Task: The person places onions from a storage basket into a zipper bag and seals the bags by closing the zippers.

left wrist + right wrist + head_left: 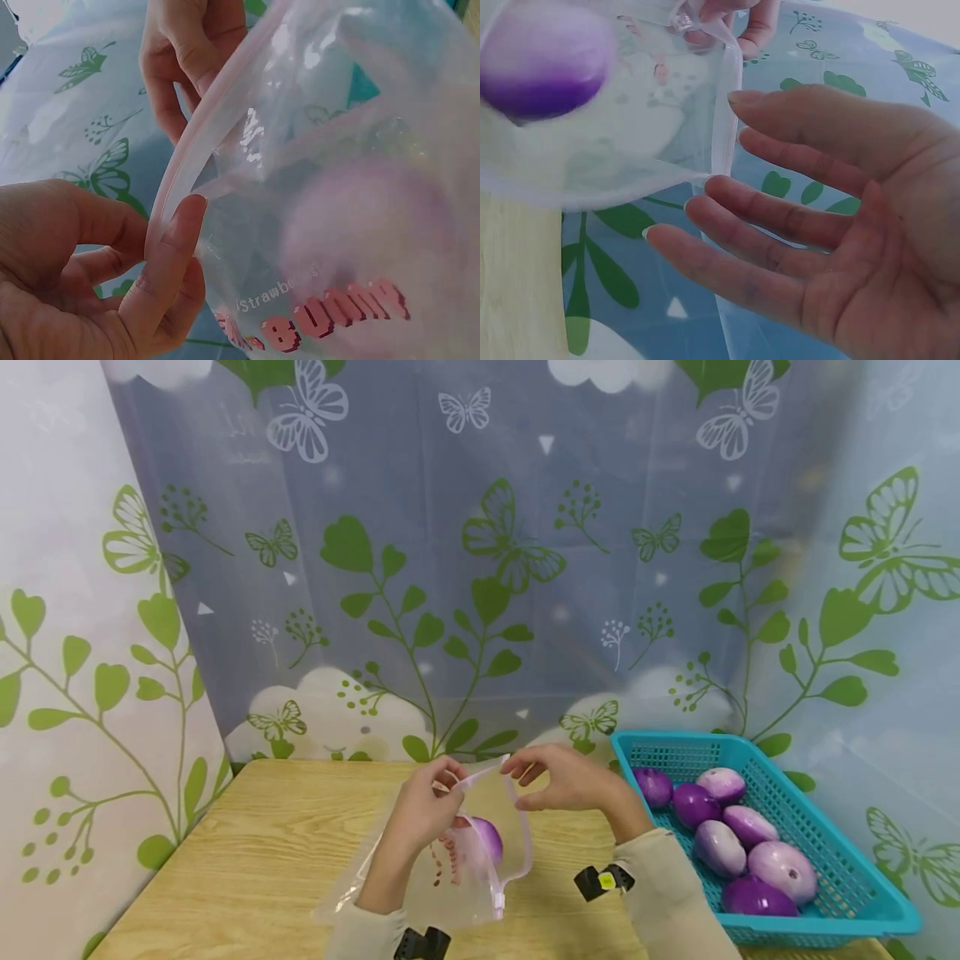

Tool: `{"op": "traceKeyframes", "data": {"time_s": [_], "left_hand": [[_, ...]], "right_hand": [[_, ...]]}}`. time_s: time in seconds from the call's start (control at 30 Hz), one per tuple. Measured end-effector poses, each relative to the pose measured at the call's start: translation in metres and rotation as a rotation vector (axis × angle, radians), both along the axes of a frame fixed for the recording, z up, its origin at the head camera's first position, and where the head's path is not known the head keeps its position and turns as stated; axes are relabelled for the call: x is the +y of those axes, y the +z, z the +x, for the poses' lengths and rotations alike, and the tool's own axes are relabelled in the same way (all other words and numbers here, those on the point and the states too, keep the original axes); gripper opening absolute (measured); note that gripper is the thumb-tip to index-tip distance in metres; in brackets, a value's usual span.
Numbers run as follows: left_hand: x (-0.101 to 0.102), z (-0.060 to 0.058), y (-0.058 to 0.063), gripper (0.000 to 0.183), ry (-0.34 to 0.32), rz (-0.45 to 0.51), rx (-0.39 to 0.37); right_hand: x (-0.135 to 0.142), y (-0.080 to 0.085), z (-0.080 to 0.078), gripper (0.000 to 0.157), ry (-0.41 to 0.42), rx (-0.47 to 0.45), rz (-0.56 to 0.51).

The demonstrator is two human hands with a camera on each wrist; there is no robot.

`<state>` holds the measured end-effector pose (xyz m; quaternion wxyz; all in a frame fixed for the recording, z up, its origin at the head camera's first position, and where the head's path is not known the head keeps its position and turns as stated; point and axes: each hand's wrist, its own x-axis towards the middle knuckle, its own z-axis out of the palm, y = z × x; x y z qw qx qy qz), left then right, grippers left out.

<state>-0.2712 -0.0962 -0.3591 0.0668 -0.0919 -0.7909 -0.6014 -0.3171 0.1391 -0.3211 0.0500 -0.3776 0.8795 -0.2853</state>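
Observation:
A clear zip bag (468, 893) with a pale pink rim and red lettering holds a purple onion (487, 842), which shows blurred through the plastic in the left wrist view. My left hand (426, 806) pinches the bag's rim between thumb and fingers. At the far corner of the mouth is my right hand (566, 781), its fingers spread and fairly straight, fingertips right at the rim (727, 127). Thumb and forefinger stand apart there. The bag's slider (498, 902) lies at the near end of the mouth.
On the right stands a turquoise plastic basket (847, 852) with several purple onions (782, 870) in it. Under everything is a wood-grain table (270, 827). A patterned curtain (420, 610) with leaves and butterflies closes off the back and sides.

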Motion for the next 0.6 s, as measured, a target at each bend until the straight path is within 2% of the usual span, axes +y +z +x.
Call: {"op": "traceKeyframes", "data": {"time_s": [0.33, 0.6], "left_hand": [[-0.003, -0.003, 0.000, 0.016, 0.014, -0.015, -0.008], [-0.004, -0.002, 0.000, 0.015, 0.006, -0.015, -0.004]], "right_hand": [[0.011, 0.014, -0.001, 0.042, -0.028, -0.016, 0.003], [0.032, 0.036, -0.003, 0.041, -0.077, -0.034, 0.061]]}}
